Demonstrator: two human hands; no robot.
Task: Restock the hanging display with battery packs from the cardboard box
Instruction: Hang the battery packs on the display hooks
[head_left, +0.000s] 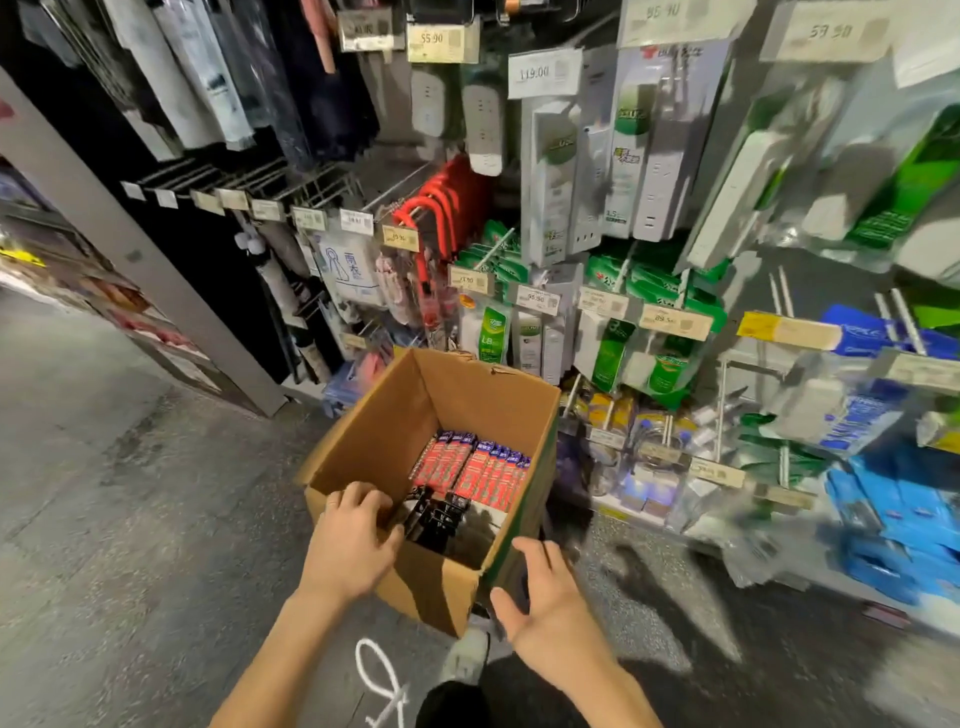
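An open cardboard box (384, 410) stands on the floor in front of the display. Inside lie rows of red battery packs (472, 467) at the far side and black packs (441, 519) nearer me. My left hand (353, 540) rests over the box's near rim, its fingers curled down inside beside the black packs. Just outside the box's right near corner, my right hand (545, 597) hovers with its fingers spread, holding nothing. The hanging display (649, 322) of pegs with price tags rises behind and right of the box.
Power strips in green and white packaging (628, 171) hang above the box. Blue packs (893, 519) hang low at the right, red-handled umbrellas (441, 208) at the centre. A grey pillar (130, 249) stands left. My shoe (467, 654) is beside the box on the concrete floor (130, 493).
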